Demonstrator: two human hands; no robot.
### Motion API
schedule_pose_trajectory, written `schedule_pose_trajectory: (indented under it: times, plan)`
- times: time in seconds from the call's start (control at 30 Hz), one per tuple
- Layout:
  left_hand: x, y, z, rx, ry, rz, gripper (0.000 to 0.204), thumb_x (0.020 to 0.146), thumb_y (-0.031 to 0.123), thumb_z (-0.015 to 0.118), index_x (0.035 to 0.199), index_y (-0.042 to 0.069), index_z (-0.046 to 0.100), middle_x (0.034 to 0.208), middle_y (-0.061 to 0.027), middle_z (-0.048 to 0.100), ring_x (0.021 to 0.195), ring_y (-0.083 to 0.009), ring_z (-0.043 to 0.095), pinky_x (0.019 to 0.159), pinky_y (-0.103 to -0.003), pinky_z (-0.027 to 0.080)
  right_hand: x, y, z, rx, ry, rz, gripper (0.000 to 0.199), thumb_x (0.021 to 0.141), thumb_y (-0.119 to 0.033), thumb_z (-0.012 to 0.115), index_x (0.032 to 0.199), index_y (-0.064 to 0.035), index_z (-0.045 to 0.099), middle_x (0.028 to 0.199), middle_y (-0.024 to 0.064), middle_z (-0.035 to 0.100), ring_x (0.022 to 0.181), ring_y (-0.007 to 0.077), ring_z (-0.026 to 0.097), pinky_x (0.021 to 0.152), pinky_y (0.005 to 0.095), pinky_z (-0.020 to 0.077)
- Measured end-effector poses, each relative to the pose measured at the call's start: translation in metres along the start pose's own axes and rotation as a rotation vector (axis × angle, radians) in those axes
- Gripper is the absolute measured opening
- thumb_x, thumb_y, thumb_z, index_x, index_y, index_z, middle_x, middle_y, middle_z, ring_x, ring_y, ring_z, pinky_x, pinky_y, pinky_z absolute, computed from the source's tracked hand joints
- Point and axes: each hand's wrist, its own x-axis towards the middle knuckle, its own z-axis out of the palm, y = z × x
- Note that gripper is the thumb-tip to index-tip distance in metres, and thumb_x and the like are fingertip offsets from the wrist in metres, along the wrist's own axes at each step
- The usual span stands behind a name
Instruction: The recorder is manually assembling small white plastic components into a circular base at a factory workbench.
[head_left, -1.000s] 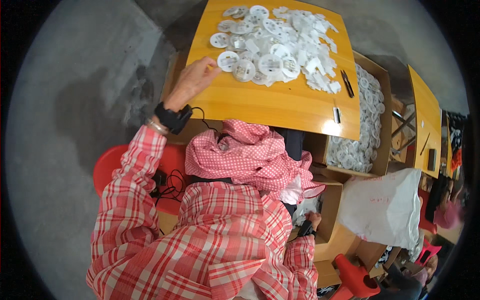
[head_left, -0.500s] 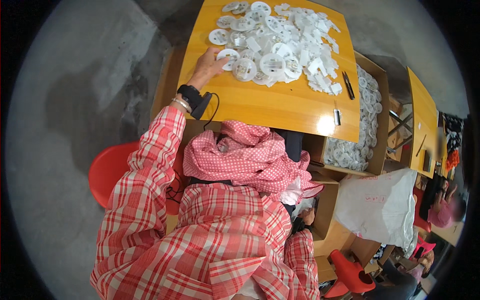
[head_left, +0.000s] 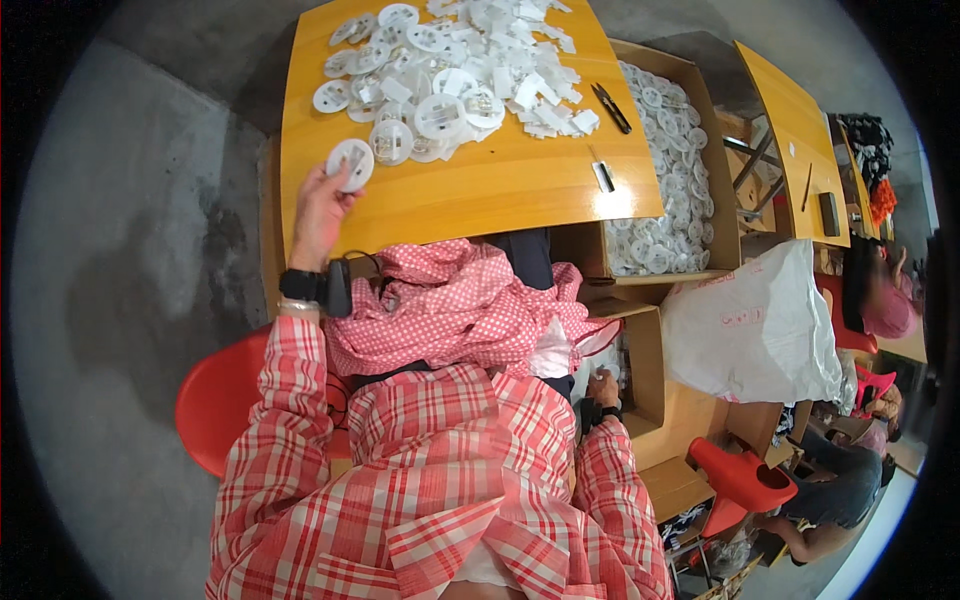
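Observation:
Between the thumb and fingers of my left hand (head_left: 322,212) is a white round plastic disc (head_left: 350,164) with small dark parts on its face. It is held up over the left front part of the yellow table (head_left: 470,190). Beyond it lies a heap of similar white discs (head_left: 440,117), with small white plastic pieces (head_left: 540,100) to their right. My right hand (head_left: 603,387) is low on the right, its fingers curled, at an open cardboard box (head_left: 645,370) with whitish, clear things inside. What those fingers hold, if anything, is too small to make out.
Black snips (head_left: 612,108) and a small blade-like tool (head_left: 602,176) lie at the table's right. Beside it stands a carton (head_left: 725,190) full of white discs. A white sack (head_left: 760,325), red stools (head_left: 225,400) and a pink dotted cloth (head_left: 460,310) surround me. Other people sit far right.
My left hand has lifted the white disc off the edge of the heap and drawn it back toward me. The view has shifted, so the table sits further left. My right hand stays by the box.

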Motion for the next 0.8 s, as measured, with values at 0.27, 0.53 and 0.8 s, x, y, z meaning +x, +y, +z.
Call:
schedule_pose_trajectory:
  times: [0.27,0.53,0.8]
  plan:
    - [-0.025,-0.044,0.054,-0.188,-0.274,-0.214,0.041,0.088,0.012,0.056,0.127,0.008,0.044,0.100,-0.0042,0.061,0.071,-0.0130,0.059,0.061,-0.021,0.047,0.057,-0.091,-0.134,0.385,0.478,-0.112,0.020,0.087,-0.022,0.055,0.093,-0.0037,0.062,0.072,0.0132,0.064,0.065,0.0232,0.062,0.061,0.0347,0.0481]
    - [-0.030,-0.052,0.067,-0.123,-0.367,-0.151,0.046,0.091,0.013,0.053,0.133,0.007,0.036,0.107,-0.0083,0.058,0.079,-0.0160,0.062,0.068,-0.026,0.050,0.098,-0.304,-0.275,0.459,0.553,-0.606,0.022,0.088,-0.019,0.058,0.107,-0.0078,0.057,0.073,0.0102,0.063,0.065,0.0160,0.060,0.059,0.0288,0.0466]
    - [-0.030,-0.053,0.071,-0.108,-0.363,-0.163,0.048,0.091,0.015,0.053,0.134,0.007,0.034,0.111,-0.0089,0.057,0.083,-0.0168,0.062,0.069,-0.026,0.051,0.164,-0.405,-0.280,0.047,0.485,-1.074,0.040,0.078,-0.006,0.061,0.117,-0.0099,0.054,0.107,0.0097,0.057,0.090,0.0270,0.056,0.079,0.0348,0.0461]
